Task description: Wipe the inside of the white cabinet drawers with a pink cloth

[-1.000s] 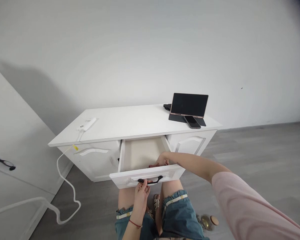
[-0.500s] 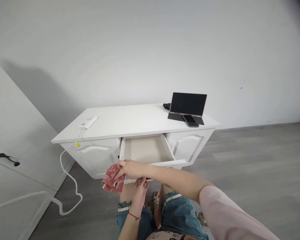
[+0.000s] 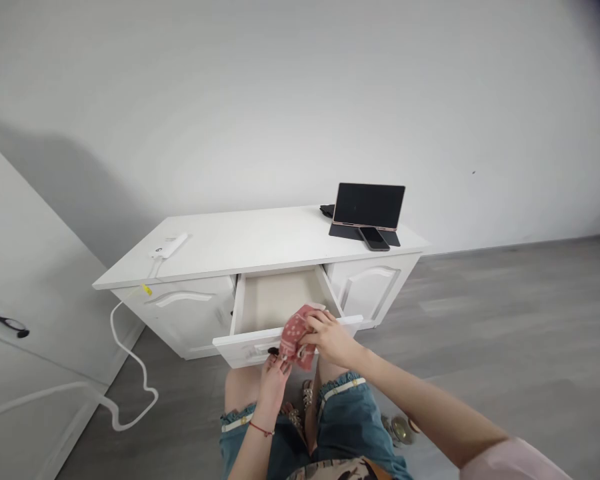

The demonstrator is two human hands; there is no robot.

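Red Cloth in Hand at a Pulled-Out Drawer

A person seated at a white desk (image 3: 240, 241) grasps a red patterned cloth (image 3: 293, 333) with the right hand (image 3: 333, 341), fingers pinching its upper side. The cloth drapes in front of the middle drawer (image 3: 234, 351), across the top edge of its front panel, with its lower end hanging beside the left hand (image 3: 274, 385). That drawer stands pulled out between 2 cupboard doors, its pale interior showing behind the cloth.

The left hand, a red bracelet (image 3: 262, 429) at its wrist, is at the drawer's black handle (image 3: 273, 351), fingers bent upward just below its visible end; with the cloth covering much of the handle, it cannot be told whether they are clenched around it.

On the desktop, a tablet (image 3: 369, 205) with a dark screen leans upright on its cover, and a phone (image 3: 374, 239) lies partly over the cover's front edge. A black item (image 3: 327, 211) sits behind the tablet. Near the desk's other end lies a white device (image 3: 170, 246), its white cord (image 3: 143, 373) hanging past the edge with a yellow tag (image 3: 147, 289). A glass jar (image 3: 403, 430) stands on the gray floor (image 3: 505, 327) beside the person's blue shorts (image 3: 363, 427).
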